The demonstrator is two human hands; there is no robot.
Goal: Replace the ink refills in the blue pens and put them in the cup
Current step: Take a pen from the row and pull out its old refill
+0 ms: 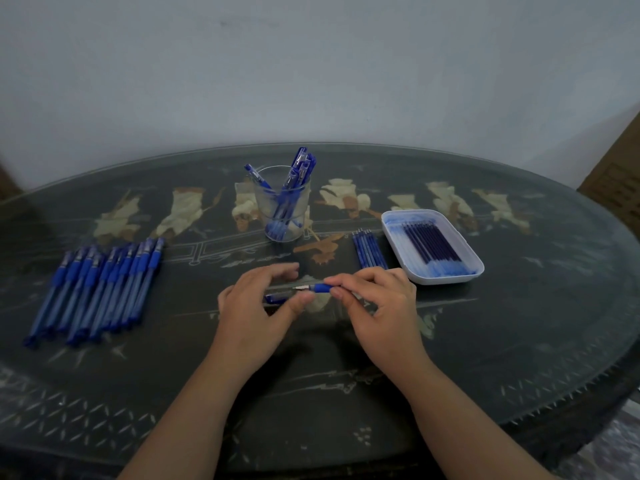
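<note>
While a row of pens [93,289] lies flat on the left of the desk [519,341], blue grips toward the far end, the work itself sits in the middle, between the two hands. The left hand [252,306] hovers low over the desk with fingers arched and thumb stretched to the right. A short blue piece [275,298], probably a cap or a barrel part, shows under that arch; whether the fingers grip it or merely shelter it I cannot tell. Just to its right is the pen [320,288], its long axis running nearly level from left to right, the bare metal tip pointing left at the left thumb, close to it but not touching. The right hand [377,303] pinches this pen at the blue rubber grip between thumb and forefinger, the other fingers curled behind along the barrel, the wrist angled in from the lower right. The coming move, as I judge it, turns on that line: tip and blue piece lie almost on one axis with a small gap between, so the hands need only close toward each other. The cup [282,206] stands upright beyond the hands, already holding several pens, a little nearer the left hand than the right. Further right, a bundle of loose refills [370,252] lies just beside the white tray [446,279], which carries more refills side by side, near the right hand.
</note>
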